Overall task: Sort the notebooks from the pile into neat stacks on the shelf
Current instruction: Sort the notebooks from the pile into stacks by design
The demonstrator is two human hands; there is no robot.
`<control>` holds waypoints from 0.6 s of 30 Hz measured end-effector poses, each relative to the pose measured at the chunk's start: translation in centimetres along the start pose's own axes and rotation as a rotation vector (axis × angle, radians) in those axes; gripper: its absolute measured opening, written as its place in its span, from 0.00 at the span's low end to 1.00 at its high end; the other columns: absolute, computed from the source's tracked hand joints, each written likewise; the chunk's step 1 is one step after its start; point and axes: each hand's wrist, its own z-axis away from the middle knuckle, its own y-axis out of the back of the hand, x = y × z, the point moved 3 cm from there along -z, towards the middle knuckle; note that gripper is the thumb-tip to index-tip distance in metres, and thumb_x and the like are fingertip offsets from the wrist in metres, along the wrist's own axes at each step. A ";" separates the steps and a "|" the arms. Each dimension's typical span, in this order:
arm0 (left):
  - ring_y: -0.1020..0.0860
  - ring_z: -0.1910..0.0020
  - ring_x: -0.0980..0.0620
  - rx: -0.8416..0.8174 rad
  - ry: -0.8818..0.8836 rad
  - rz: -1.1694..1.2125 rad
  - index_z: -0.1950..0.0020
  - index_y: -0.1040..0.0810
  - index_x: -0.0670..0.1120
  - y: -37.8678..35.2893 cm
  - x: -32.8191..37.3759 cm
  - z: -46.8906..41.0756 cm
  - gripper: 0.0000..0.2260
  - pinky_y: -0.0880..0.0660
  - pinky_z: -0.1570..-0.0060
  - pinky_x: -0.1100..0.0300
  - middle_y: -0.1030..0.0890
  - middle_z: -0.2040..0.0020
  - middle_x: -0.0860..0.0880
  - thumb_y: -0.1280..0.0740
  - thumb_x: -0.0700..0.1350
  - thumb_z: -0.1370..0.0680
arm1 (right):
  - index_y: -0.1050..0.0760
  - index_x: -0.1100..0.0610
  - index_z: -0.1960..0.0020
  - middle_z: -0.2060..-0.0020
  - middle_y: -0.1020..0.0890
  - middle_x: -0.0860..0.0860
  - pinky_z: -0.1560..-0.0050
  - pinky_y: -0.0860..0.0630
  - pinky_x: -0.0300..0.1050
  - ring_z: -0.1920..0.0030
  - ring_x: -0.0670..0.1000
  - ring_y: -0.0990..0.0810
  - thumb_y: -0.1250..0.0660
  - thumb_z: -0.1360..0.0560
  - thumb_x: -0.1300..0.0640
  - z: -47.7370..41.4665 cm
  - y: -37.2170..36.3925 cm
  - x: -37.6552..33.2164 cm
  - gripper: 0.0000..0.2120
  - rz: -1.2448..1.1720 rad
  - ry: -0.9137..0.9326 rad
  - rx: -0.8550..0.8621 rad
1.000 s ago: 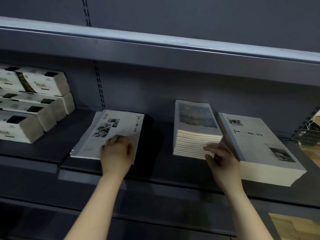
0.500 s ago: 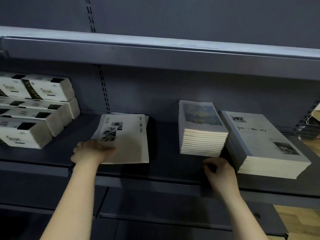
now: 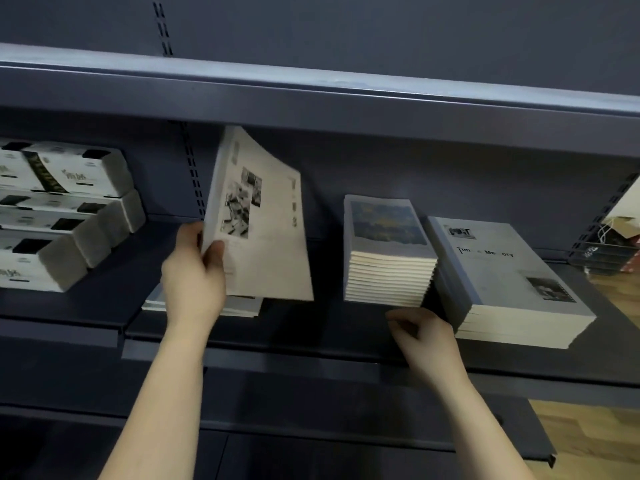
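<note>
Notebooks fill most of my view, and I take the tall middle stack [image 3: 388, 251], the one with the painted blue cover, as my landmark. My left hand [image 3: 192, 275] is clamped on the spine edge of a pale notebook [image 3: 263, 230] with small photos on its cover, thumb in front and fingers behind, holding it lifted and tilted well to the left of that stack. Under it, also left of the stack, a few more notebooks [image 3: 242, 308] lie flat on the shelf [image 3: 311, 337]; I judge these to be what remains of the pile. My right hand [image 3: 422, 337] sits just in front of the stack's right corner, fingers loosely curled and holding nothing. Touching the stack on its right is a wider, lower stack [image 3: 512, 282] with matching pale covers and a title I can only half read. Far to the left sit white boxes [image 3: 65, 216], no part of my job. Two tidy stacks look done; I reckon the notebook in my hand and the few beneath it are left.
</note>
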 end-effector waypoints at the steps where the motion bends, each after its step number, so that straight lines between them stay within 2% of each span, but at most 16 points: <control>1: 0.26 0.52 0.53 0.026 0.007 0.065 0.36 0.29 0.43 -0.3 0.7 0.3 0.12 0.31 0.54 0.61 0.24 0.48 0.52 0.39 0.41 0.20 | 0.19 0.51 0.48 0.53 0.18 0.44 0.56 0.31 0.24 0.53 0.37 0.22 0.33 0.24 0.57 0.0 0.3 -0.2 0.08 -0.050 -0.002 -0.003; 4: 0.23 0.52 0.55 0.020 0.087 0.359 0.41 0.28 0.46 -2.3 1.8 1.0 0.09 0.26 0.52 0.62 0.22 0.49 0.53 0.38 0.40 0.21 | 0.19 0.50 0.49 0.55 0.16 0.43 0.54 0.29 0.27 0.54 0.37 0.20 0.33 0.24 0.52 -0.2 1.5 -1.1 0.06 -0.230 -0.014 0.004; 6: 0.21 0.49 0.53 -0.031 0.185 0.571 0.41 0.28 0.45 -4.3 2.3 1.8 0.09 0.24 0.47 0.56 0.20 0.48 0.51 0.37 0.39 0.21 | 0.21 0.51 0.45 0.54 0.16 0.47 0.50 0.22 0.41 0.53 0.43 0.17 0.33 0.24 0.49 -0.5 2.5 -1.5 0.10 -0.387 -0.039 0.007; 8: 0.21 0.51 0.53 -0.077 0.252 0.696 0.42 0.28 0.44 -6.5 3.3 2.9 0.09 0.24 0.48 0.55 0.20 0.50 0.51 0.37 0.38 0.21 | 0.23 0.52 0.41 0.55 0.16 0.51 0.54 0.19 0.48 0.56 0.49 0.16 0.34 0.24 0.49 -0.6 3.9 -2.0 0.14 -0.555 -0.066 0.015; 10: 0.21 0.52 0.55 -0.123 0.282 0.776 0.43 0.27 0.45 -8.7 4.6 4.5 0.08 0.25 0.49 0.57 0.19 0.51 0.52 0.36 0.37 0.21 | 0.25 0.50 0.42 0.55 0.16 0.53 0.59 0.19 0.49 0.58 0.54 0.15 0.34 0.27 0.46 -0.7 5.6 -2.5 0.15 -0.709 -0.102 0.026; 13: 0.20 0.51 0.54 -0.213 0.286 0.808 0.41 0.27 0.44 -11.9 6.7 7.2 0.10 0.24 0.51 0.60 0.19 0.49 0.50 0.36 0.39 0.21 | 0.27 0.49 0.44 0.56 0.16 0.52 0.68 0.20 0.44 0.63 0.58 0.15 0.35 0.24 0.50 -0.8 8.4 -2.2 0.10 -0.814 -0.134 0.074; 16: 0.20 0.49 0.54 -0.336 0.268 0.785 0.39 0.27 0.47 -14.7 8.7 9.6 0.11 0.23 0.52 0.60 0.19 0.47 0.50 0.35 0.41 0.22 | 0.27 0.52 0.42 0.54 0.17 0.52 0.73 0.22 0.41 0.65 0.53 0.16 0.34 0.23 0.56 -1.0 10.9 0.1 0.10 -0.793 -0.161 0.162; 18: 0.20 0.48 0.54 -0.444 0.268 0.765 0.40 0.28 0.50 -16.5 10.2 10.8 0.11 0.22 0.51 0.58 0.19 0.47 0.52 0.35 0.42 0.22 | 0.28 0.54 0.42 0.55 0.18 0.54 0.76 0.26 0.39 0.70 0.51 0.19 0.35 0.22 0.58 -1.0 12.5 2.3 0.10 -0.785 -0.170 0.208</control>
